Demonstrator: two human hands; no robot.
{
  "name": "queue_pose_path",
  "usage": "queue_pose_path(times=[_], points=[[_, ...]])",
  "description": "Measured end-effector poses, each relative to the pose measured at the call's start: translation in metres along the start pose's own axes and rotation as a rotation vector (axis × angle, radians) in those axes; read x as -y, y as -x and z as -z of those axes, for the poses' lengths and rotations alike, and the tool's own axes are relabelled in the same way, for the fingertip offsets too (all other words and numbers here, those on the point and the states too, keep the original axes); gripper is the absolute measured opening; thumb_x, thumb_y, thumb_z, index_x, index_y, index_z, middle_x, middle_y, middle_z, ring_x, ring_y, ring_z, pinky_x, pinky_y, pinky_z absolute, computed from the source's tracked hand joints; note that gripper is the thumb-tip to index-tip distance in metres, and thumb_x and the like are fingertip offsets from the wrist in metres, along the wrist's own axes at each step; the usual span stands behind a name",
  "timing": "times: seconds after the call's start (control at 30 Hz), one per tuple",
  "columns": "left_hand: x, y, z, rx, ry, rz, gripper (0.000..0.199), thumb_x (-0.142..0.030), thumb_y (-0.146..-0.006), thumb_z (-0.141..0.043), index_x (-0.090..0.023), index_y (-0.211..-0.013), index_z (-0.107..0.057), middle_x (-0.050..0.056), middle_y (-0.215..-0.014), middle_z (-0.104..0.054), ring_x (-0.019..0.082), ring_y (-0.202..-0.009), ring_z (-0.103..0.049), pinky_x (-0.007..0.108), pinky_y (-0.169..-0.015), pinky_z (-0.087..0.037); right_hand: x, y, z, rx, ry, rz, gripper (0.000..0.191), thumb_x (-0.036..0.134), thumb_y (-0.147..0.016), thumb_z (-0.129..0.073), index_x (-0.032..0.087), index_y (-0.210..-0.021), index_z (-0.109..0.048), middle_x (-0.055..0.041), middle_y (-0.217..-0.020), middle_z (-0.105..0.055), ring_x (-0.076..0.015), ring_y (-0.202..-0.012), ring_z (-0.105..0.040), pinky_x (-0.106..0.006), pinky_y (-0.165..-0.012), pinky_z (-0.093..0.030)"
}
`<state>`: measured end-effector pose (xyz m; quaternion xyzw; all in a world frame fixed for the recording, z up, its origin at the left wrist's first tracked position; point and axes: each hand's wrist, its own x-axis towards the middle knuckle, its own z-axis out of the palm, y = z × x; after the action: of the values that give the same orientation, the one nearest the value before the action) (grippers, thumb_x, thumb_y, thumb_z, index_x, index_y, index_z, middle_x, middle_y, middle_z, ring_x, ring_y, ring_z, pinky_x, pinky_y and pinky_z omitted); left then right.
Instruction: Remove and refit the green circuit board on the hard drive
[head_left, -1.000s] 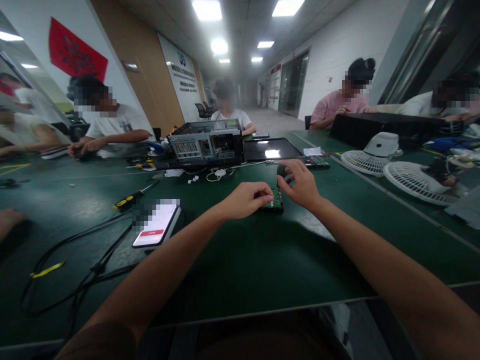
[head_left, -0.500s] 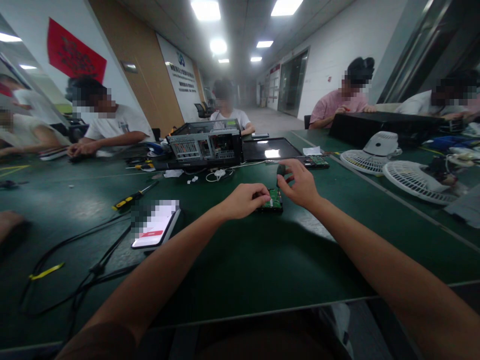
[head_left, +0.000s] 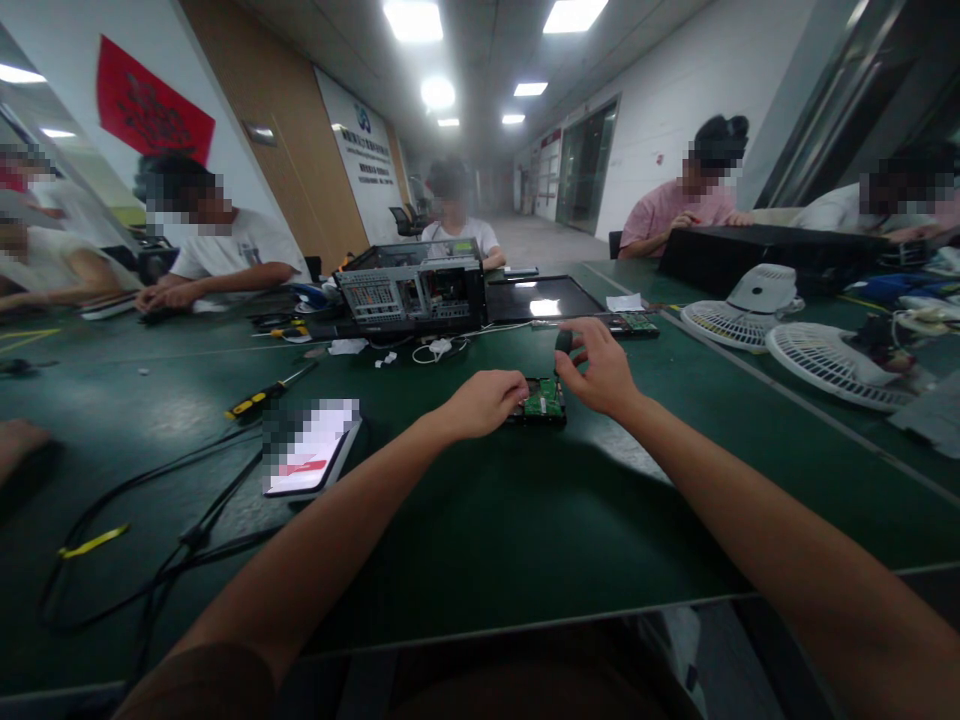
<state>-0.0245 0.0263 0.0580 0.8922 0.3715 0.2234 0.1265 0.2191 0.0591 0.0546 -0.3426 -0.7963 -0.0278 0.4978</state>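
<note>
A hard drive [head_left: 546, 400] with its green circuit board facing up lies on the green table in front of me. My left hand [head_left: 487, 402] is closed at the drive's left end, thumb and fingertips gripping it there and covering that end. Above the drive's right end, my right hand [head_left: 600, 368] holds a screwdriver [head_left: 563, 342] upright by its dark handle. Its thin shaft points down to the right side of the board; where exactly the tip meets it is too small to tell.
Left of my arm are a phone [head_left: 313, 450], a yellow-black screwdriver [head_left: 259, 400] and black cables [head_left: 195, 537]. An opened computer case [head_left: 409, 290] and a dark flat panel [head_left: 544, 297] stand beyond. White fan parts [head_left: 832, 362] lie at the right. Several people sit around the table.
My left hand has drawn back a little to the left, uncovering more of the circuit board. My right hand and the screwdriver have hardly moved.
</note>
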Motion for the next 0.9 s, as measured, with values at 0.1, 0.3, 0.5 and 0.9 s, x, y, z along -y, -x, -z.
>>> queue_pose_path(times=[0.1,0.3,0.5,0.9], points=[[0.007,0.002,-0.004,0.012,-0.191,0.013,0.029,-0.041,-0.103,-0.055,-0.016,-0.103,-0.070,0.011,-0.103,-0.068,0.027,-0.101,-0.062,0.041,-0.092,-0.049,-0.001,0.001,-0.001,-0.002,0.012,-0.008,0.041,0.026,-0.091,-0.061,0.025,-0.131,-0.055,-0.0117,-0.122,-0.063,-0.0224,-0.085,-0.068,-0.039,-0.067,-0.062],[0.024,0.008,-0.016,0.043,-0.265,-0.065,0.060,-0.054,-0.097,-0.063,-0.023,-0.148,-0.056,0.017,-0.147,-0.049,0.037,-0.136,-0.046,0.054,-0.113,-0.041,-0.003,0.000,0.000,-0.009,0.043,-0.010,0.038,0.033,-0.092,-0.065,0.023,-0.128,-0.057,-0.0111,-0.116,-0.060,-0.0191,-0.077,-0.065,-0.037,-0.066,-0.060],[0.034,0.011,-0.028,0.072,-0.310,-0.031,0.065,-0.056,-0.095,-0.065,-0.031,-0.153,-0.050,0.014,-0.163,-0.034,0.042,-0.150,-0.031,0.062,-0.121,-0.031,-0.001,0.000,0.002,0.009,0.047,-0.012,0.036,0.034,-0.095,-0.065,0.023,-0.127,-0.056,-0.0086,-0.110,-0.058,-0.0166,-0.072,-0.060,-0.037,-0.069,-0.058],[0.050,0.013,-0.026,0.116,-0.225,-0.078,0.058,-0.055,-0.097,-0.064,-0.039,-0.151,-0.052,0.006,-0.172,-0.017,0.047,-0.157,-0.017,0.072,-0.125,-0.015,-0.003,-0.001,0.003,-0.013,0.057,-0.040,0.034,0.029,-0.091,-0.065,0.022,-0.123,-0.057,-0.0082,-0.109,-0.058,-0.0148,-0.068,-0.058,-0.037,-0.069,-0.058]])
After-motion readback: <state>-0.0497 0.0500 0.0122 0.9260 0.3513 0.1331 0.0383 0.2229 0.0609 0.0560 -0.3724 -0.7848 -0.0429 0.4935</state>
